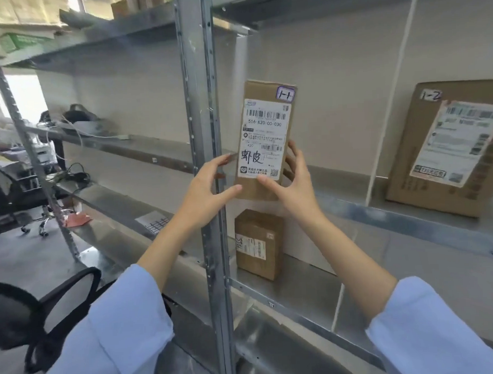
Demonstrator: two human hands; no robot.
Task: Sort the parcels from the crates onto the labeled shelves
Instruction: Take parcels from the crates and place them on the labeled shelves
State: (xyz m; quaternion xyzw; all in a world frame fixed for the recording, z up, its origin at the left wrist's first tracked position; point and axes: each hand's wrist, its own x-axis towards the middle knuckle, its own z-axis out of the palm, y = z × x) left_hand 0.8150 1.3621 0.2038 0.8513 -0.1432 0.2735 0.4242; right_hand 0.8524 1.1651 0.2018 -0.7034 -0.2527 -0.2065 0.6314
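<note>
A tall narrow cardboard parcel (267,130) with a white shipping label and a tag marked "1-1" stands upright at the left end of the middle shelf (408,212). My left hand (209,191) grips its lower left side, reaching past the steel upright. My right hand (291,182) grips its lower right side, thumb across the label's bottom edge. A large cardboard box (448,151) tagged "1-2" leans on the same shelf at the right. A small brown parcel (260,243) sits on the shelf below.
A steel upright post (205,160) runs vertically between my arms. A second rack at the left holds cables and a dark bag (78,114). Black office chairs (34,314) stand on the grey floor at the lower left.
</note>
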